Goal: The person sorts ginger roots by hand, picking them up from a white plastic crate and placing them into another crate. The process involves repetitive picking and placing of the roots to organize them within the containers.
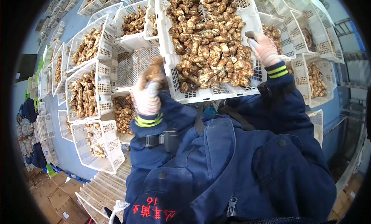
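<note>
A large white plastic crate (pixel 258 81) full of knobbly brown mushrooms (pixel 210 50) lies in front of me at upper centre. My right hand (pixel 262 48), in a striped glove with grimy fingertips, is closed on its right rim. My left hand (pixel 148 82), gloved alike and blurred, is by the crate's lower-left corner; whether its brown-looking fingers hold a mushroom I cannot tell. Just left of that hand is a white basket (pixel 133 61) with a mesh bottom showing and no mushrooms visible on it.
More crates of mushrooms (pixel 83 94) surround me on both sides, one partly filled (pixel 96 142) at lower left. A slatted stack (pixel 100 189), cardboard boxes (pixel 54 193) and metal racking (pixel 348 104) flank them. Two people in dark clothing (pixel 29 110) (pixel 38 156) are at far left.
</note>
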`<state>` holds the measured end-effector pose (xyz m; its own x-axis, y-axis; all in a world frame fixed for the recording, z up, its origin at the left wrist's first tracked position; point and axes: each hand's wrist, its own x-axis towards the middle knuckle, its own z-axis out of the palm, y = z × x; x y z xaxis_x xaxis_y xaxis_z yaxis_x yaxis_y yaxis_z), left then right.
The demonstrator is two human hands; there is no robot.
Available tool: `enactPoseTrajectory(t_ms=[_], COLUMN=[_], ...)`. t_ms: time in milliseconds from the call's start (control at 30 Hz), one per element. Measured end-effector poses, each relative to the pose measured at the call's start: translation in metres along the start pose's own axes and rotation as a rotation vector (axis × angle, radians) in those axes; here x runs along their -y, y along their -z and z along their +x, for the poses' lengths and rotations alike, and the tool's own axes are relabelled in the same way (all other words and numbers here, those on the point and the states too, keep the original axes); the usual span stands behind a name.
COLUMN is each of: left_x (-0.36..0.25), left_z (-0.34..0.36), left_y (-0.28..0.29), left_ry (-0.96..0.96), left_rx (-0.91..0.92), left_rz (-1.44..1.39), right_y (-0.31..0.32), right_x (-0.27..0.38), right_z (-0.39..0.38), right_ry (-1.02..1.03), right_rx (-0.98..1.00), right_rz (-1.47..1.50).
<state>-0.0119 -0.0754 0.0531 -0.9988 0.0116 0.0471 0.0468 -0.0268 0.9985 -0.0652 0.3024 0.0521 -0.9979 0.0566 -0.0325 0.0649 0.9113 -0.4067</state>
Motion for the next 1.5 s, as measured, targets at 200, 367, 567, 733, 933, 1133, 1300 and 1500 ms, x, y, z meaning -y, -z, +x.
enactPoseTrajectory(t_ms=[200, 367, 567, 733, 933, 1133, 1300, 1500], left_x=[0.0, -0.023, -0.004, 0.056, 0.054, 0.063, 0.049, 0.055], left_z=[-0.032, -0.027, -0.012, -0.017, -0.012, -0.013, -0.014, -0.009], left_y=[0.156, 0.078, -0.058, -0.085, -0.082, -0.08, -0.091, -0.082], left_ry=[0.081, -0.062, 0.325, 0.649, 0.635, 0.584, 0.596, 0.561], left_rx=[-0.076, -0.136, 0.409, 0.423, 0.399, 0.376, 0.205, 0.278], left_rz=[0.559, 0.148, -0.236, -0.485, -0.525, -0.621, -0.686, -0.692], right_y=[-0.039, -0.067, -0.064, -0.077, -0.079, -0.065, -0.044, -0.039], right_x=[0.021, 0.043, 0.002, 0.025, 0.045, 0.023, 0.051, 0.027], right_z=[0.043, 0.054, 0.053, 0.041, 0.064, 0.052, -0.001, 0.021], right_ry=[0.045, -0.048, -0.031, 0.044, -0.081, -0.076, 0.076, -0.081], right_rx=[0.223, 0.247, 0.218, 0.183, 0.239, 0.168, 0.283, 0.201], right_rz=[-0.324, -0.458, -0.026, -0.306, -0.406, -0.24, 0.349, -0.287])
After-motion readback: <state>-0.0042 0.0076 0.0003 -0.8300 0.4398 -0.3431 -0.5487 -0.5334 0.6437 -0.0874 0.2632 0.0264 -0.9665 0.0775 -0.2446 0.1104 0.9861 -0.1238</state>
